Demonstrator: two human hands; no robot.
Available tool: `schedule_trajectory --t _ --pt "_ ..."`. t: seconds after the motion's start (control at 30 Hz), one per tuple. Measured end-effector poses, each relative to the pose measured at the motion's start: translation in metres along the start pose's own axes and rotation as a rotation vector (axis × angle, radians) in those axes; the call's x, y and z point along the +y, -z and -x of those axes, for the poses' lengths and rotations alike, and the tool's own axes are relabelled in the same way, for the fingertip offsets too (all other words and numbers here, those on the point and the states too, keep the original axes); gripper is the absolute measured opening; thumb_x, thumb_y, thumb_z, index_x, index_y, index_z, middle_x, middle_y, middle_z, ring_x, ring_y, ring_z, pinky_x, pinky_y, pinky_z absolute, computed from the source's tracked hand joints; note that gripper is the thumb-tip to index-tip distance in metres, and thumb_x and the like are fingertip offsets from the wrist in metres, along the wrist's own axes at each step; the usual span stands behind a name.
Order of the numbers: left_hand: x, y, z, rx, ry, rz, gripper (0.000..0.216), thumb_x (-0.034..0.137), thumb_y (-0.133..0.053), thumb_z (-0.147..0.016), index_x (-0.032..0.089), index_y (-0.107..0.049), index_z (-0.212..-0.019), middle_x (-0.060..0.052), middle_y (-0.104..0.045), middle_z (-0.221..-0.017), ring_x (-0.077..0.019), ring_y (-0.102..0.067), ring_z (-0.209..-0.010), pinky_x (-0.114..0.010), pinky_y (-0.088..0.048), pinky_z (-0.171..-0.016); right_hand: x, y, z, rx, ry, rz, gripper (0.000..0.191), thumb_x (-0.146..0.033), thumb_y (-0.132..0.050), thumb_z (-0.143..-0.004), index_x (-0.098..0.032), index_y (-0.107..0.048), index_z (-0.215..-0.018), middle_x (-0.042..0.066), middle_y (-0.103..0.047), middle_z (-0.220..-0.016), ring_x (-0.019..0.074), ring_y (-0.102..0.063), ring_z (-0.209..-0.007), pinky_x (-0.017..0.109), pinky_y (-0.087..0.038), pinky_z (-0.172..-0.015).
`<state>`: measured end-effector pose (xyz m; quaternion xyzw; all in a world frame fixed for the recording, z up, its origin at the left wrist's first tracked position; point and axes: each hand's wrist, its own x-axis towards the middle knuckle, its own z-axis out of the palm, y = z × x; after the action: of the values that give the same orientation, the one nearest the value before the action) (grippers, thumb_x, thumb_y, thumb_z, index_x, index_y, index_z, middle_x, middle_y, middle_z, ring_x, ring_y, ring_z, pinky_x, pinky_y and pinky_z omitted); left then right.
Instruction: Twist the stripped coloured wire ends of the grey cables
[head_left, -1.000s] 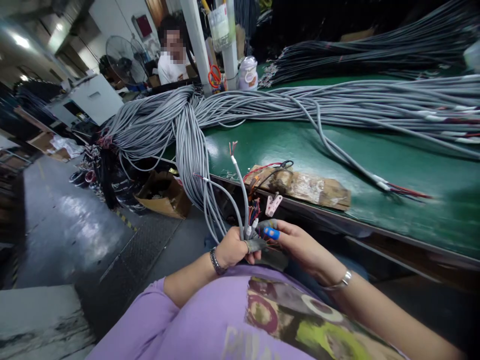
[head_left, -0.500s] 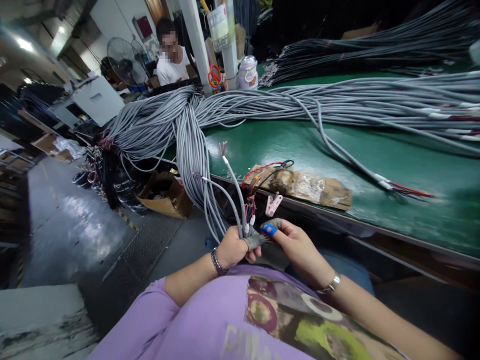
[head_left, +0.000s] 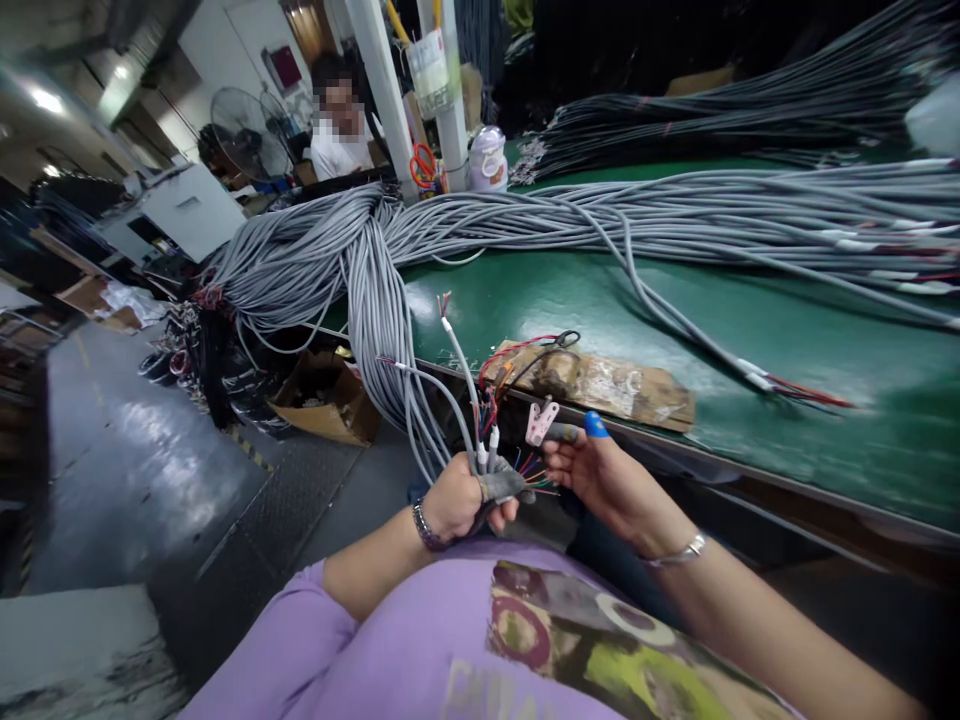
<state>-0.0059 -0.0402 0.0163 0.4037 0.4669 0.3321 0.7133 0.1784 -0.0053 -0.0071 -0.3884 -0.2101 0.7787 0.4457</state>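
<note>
Purple shirt [head_left: 390,630]: nearest, its printed front below both hands.
Left hand [head_left: 461,500]: fingers closed around gray cables [head_left: 465,365], thumb in a gray covering.
Gray cables: in the left fist, in front of the desk's edge, white sleeves near some ends, two ends rising above the hand.
Colored wires [head_left: 535,476]: fanned out past the left thumb, toward the right hand.
Right hand [head_left: 600,475]: blue-capped thumb raised apart from the gray-covered index finger, other fingers loosely curled near the wire tips; contact there, cannot tell.
Pink clip [head_left: 541,424]: at the desk's front edge, by the right index finger.
Cardboard strip [head_left: 637,392]: along the front of the green desk [head_left: 540,290].
Gray cable bundle [head_left: 480,222]: across the desk, behind the cardboard.
Co-worker [head_left: 337,148]: farther back, near a fan [head_left: 247,130].
</note>
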Motion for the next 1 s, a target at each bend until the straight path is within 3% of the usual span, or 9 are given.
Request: schedule_trajectory --t 0.2,0.8,1.0 --pt "0.017 -0.010 -0.010 -0.052 -0.016 0.086 0.048 0.053 -0.079 -0.055 0.012 -0.056 -0.064 -0.001 -0.057 -0.046 -0.0079 -0.046 -0.033 -0.019 -0.032 -0.033 -0.008 -0.023 -0.005 -0.181 0.060 0.143 0.047 -0.063 -0.071 -0.067 -0.017 -0.068 -0.075 0.003 -0.066 -0.065 0.0149 -0.056 -0.057 0.028 -0.046 -0.056" --pt "0.012 -0.012 -0.019 -0.024 0.000 0.078 0.047 0.052 -0.079 -0.054 0.012 -0.058 -0.066 0.000 -0.056 -0.046 -0.0078 -0.046 -0.034 -0.019 -0.031 -0.032 -0.002 -0.035 -0.008 -0.123 0.070 -0.007 0.040 -0.059 -0.072 -0.068 -0.020 -0.066 -0.071 0.002 -0.064 -0.062 0.0159 -0.056 -0.055 0.028 -0.047 -0.056" --pt "0.004 -0.010 -0.009 0.023 -0.035 0.048 0.047 0.054 -0.077 -0.057 0.012 -0.057 -0.064 -0.001 -0.057 -0.047 -0.0076 -0.046 -0.034 -0.019 -0.033 -0.034 -0.007 -0.028 -0.001 -0.149 0.007 0.002 0.049 -0.068 -0.056 -0.077 -0.021 -0.067 -0.082 0.004 -0.066 -0.073 0.0158 -0.057 -0.057 0.029 -0.048 -0.057"
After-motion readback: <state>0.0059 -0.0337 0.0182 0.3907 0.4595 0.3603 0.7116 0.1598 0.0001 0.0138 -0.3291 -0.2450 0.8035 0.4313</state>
